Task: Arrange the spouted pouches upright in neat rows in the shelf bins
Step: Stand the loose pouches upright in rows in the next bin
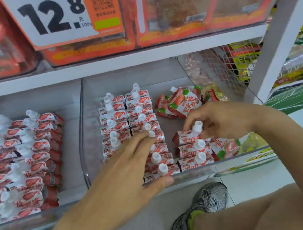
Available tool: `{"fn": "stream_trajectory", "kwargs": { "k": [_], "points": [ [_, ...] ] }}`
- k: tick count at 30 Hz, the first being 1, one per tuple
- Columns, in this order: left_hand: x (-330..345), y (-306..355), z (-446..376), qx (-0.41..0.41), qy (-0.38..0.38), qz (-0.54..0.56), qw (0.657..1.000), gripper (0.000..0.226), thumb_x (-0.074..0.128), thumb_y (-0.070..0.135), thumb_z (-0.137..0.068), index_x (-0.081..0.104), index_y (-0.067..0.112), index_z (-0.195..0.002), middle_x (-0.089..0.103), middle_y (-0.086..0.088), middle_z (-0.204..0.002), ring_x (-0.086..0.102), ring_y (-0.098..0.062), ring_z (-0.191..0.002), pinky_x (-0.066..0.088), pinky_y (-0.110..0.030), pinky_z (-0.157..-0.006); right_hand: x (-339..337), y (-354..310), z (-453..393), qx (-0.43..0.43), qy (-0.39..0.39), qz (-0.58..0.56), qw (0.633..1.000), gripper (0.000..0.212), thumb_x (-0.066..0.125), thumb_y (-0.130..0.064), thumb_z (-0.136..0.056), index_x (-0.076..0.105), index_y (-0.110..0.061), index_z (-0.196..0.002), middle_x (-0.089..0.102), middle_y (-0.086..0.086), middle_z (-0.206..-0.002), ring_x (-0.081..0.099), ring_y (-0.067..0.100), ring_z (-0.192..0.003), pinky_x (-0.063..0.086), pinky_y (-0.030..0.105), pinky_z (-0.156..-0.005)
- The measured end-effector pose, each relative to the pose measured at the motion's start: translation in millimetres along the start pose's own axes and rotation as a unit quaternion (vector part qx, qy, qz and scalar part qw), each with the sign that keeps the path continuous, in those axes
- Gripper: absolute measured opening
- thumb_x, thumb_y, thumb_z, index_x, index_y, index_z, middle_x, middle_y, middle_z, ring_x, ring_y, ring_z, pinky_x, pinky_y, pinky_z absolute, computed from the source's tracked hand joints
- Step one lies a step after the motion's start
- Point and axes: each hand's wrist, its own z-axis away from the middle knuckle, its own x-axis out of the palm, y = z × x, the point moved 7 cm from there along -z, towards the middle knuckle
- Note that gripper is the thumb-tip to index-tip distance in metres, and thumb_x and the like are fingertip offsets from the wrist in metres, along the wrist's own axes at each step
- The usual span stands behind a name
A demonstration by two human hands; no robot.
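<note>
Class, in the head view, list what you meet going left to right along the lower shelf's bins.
Left bin's pouch rows → clear bin divider → left hand → right hand gripping a pouch → wire mesh panel.

- Bright, even light; soft shadows only.
- Wide-angle bending at the edges; the shelf [117, 64] bows.
- Left hand [128, 171] and left-edge pouches [12, 159] blurred.
</note>
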Motion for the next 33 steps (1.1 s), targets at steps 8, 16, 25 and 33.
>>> {"fn": "stream_trajectory", "kwargs": {
  "k": [8,16,25,33],
  "points": [
    [-2.6,-4.2,-3.4,0.004,0.002,0.058,0.998,0.079,0.042,0.074,-0.08,0.028,0.035,-0.146,0.017,0.028,-0.148,0.029,0.004,-0.134,0.03,-0.019,-0.109,7.3,-10.6,-8.4,0.016,-0.058,-0.003,0.998,0.059,0.081,-0.001,-0.071,0.06,-0.033,-0.115,0.066,-0.021,-0.098,0.062,-0.006,-0.086,0.046,0.008,-0.068],
    [-8.2,-5.1,-10.2,0.016,0.004,0.044,0.999,0.084,0.05,0.073,-0.078,0.024,0.034,-0.148,0.02,0.025,-0.147,0.026,0.004,-0.135,0.025,-0.016,-0.113,15.0,-11.6,-22.9,-0.013,-0.07,-0.054,0.996,0.045,0.084,0.0,-0.068,0.068,-0.026,-0.101,0.073,-0.019,-0.1,0.066,-0.008,-0.093,0.052,0.02,-0.078],
    [-0.7,48.5,-59.7,0.098,-0.032,0.036,0.994,0.076,0.062,0.07,-0.075,0.036,0.034,-0.137,0.05,0.015,-0.133,0.05,-0.007,-0.116,0.047,-0.029,-0.093,11.3,-9.3,-6.7,-0.022,-0.145,-0.096,0.984,0.045,0.076,-0.002,-0.081,0.067,-0.021,-0.12,0.07,-0.013,-0.119,0.063,0.003,-0.114,0.049,0.02,-0.096],
    [13.3,50.3,-76.9,0.093,-0.071,0.051,0.992,0.066,0.066,0.067,-0.074,0.047,0.033,-0.127,0.057,0.014,-0.119,0.055,-0.009,-0.106,0.048,-0.029,-0.085,-30.2,21.1,17.3,0.07,0.133,-0.034,0.988,0.051,0.083,-0.003,-0.073,0.067,-0.022,-0.117,0.069,-0.004,-0.113,0.065,0.012,-0.104,0.053,0.027,-0.091]
  ]
}}
